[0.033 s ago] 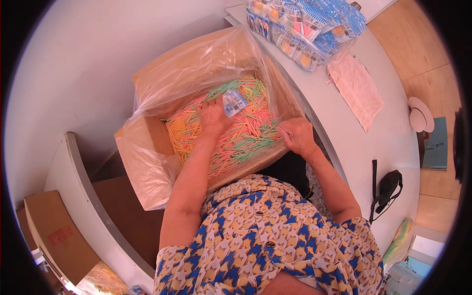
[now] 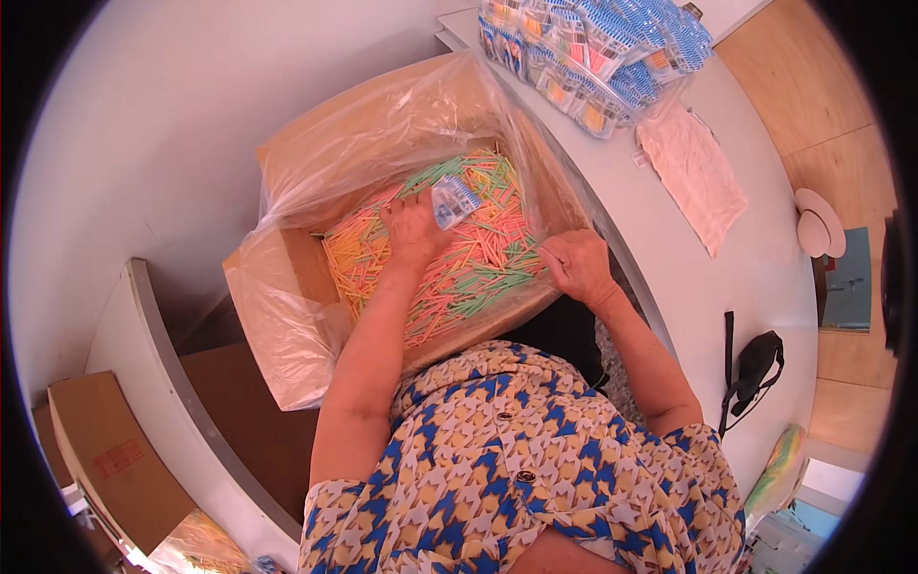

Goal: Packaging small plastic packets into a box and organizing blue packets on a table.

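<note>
A cardboard box (image 2: 330, 124) lined with clear plastic holds a heap of thin pastel sticks (image 2: 478, 253) in pink, yellow, green and orange. Down among them, my left hand (image 2: 413, 228) has a small clear packet (image 2: 454, 202) with a blue-and-white striped edge between its fingers and thumb. The packet lies tilted over the sticks, and my palm hides its near side. At the right rim of the box my right hand (image 2: 578, 268) is closed, with curled fingers against the plastic liner (image 2: 512, 110). What those fingers hold, if anything, is hidden.
On the white table (image 2: 660, 230) at right are a large clear bag of striped packets (image 2: 598, 57), a pink cloth (image 2: 693, 172) and a black strapped item (image 2: 753, 373). A white panel edge (image 2: 167, 364) and another cardboard box (image 2: 115, 459) stand at left.
</note>
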A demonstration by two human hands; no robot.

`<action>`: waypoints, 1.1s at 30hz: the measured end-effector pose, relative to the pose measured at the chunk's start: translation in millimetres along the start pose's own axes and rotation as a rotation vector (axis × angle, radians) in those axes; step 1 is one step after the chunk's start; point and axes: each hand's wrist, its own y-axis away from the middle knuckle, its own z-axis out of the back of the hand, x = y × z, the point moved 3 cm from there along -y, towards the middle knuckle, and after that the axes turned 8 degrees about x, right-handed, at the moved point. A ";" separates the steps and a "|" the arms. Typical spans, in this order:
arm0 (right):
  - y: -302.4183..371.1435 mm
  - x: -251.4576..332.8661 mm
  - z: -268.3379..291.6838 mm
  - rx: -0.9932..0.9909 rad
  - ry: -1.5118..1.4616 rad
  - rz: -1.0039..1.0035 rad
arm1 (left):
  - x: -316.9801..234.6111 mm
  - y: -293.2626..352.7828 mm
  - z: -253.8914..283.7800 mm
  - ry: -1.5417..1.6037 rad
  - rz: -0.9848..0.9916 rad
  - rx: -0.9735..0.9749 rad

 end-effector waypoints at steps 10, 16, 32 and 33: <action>1.1 -2.1 3.1 -0.025 -0.018 0.000 | -4.0 2.4 -3.1 0.013 0.024 -0.019; 4.0 -1.8 1.7 -0.075 -0.062 0.005 | -3.0 2.7 -6.1 0.079 -0.164 -0.166; -0.1 -1.9 5.1 -0.061 -0.051 0.009 | -45.4 -42.5 -3.4 0.113 -0.088 -0.047; 0.5 -3.8 4.6 -0.030 -0.040 -0.008 | -47.0 -40.0 0.5 0.088 -0.127 -0.057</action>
